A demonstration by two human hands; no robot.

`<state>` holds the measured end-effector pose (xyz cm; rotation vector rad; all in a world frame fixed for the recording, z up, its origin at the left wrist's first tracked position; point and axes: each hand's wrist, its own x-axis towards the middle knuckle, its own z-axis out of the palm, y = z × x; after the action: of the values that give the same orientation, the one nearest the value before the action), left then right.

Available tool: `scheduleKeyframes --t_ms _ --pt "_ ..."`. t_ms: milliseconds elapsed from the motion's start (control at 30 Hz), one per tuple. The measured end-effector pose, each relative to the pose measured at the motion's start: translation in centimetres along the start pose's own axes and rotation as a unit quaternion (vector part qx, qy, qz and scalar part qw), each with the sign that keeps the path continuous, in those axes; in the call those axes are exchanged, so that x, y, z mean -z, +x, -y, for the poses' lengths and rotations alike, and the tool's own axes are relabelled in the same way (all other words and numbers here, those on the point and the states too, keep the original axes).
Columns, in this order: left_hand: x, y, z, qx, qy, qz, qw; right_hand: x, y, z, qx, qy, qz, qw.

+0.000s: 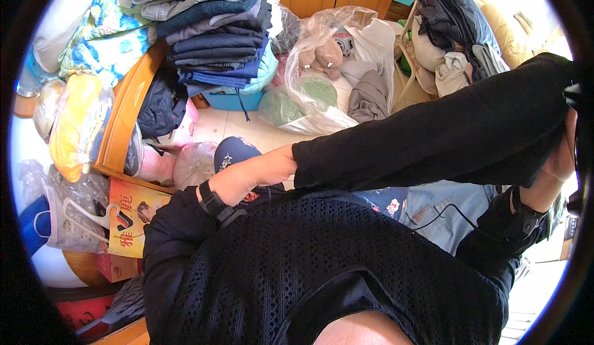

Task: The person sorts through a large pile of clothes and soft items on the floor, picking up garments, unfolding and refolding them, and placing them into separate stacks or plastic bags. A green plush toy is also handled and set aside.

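Observation:
A long black garment (pixel 417 136), which looks like trousers laid lengthwise, stretches across in front of my chest. My left hand (pixel 267 166) grips its narrower end, with the fingertips hidden by the cloth. At the far right, my right hand (pixel 559 159) is at the other, wider end; the rim of the view cuts it off and its fingers are mostly hidden. Dark straps circle both wrists. Below the garment lie my patterned blue trouser legs (pixel 236 150) and a light blue cloth (pixel 431 215) with a printed design.
A tall stack of folded clothes (pixel 216 48) rises at the back left. An open clear plastic bag (pixel 320 108) holds clothing and a plush toy. More clothes (pixel 459 25) hang over a chair at the back right. Paper bags (pixel 132 220) with writing stand left, beside a wooden edge (pixel 125 108).

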<state>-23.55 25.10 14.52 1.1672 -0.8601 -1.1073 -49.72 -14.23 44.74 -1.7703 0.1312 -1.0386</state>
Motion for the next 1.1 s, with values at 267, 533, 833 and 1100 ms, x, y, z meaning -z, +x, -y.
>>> scheduleKeyframes --t_ms 267,533,833,1100 --pt "1.1 -0.5 -2.4 -0.072 -0.381 0.129 0.913 -2.9 2.0 -0.3 -0.029 0.001 -0.015 0.999" --pt "3.9 3.4 -9.8 -0.065 -0.096 -0.106 0.988 -10.3 5.2 3.1 0.08 -0.048 0.063 0.994" --pt "6.2 6.3 -14.3 -0.136 0.091 -0.251 0.954 -9.4 7.3 3.7 0.154 -0.06 0.169 0.972" --pt "5.5 5.7 -14.7 -0.225 0.1 -0.237 0.94 0.5 7.6 3.0 0.086 -0.091 0.025 0.992"
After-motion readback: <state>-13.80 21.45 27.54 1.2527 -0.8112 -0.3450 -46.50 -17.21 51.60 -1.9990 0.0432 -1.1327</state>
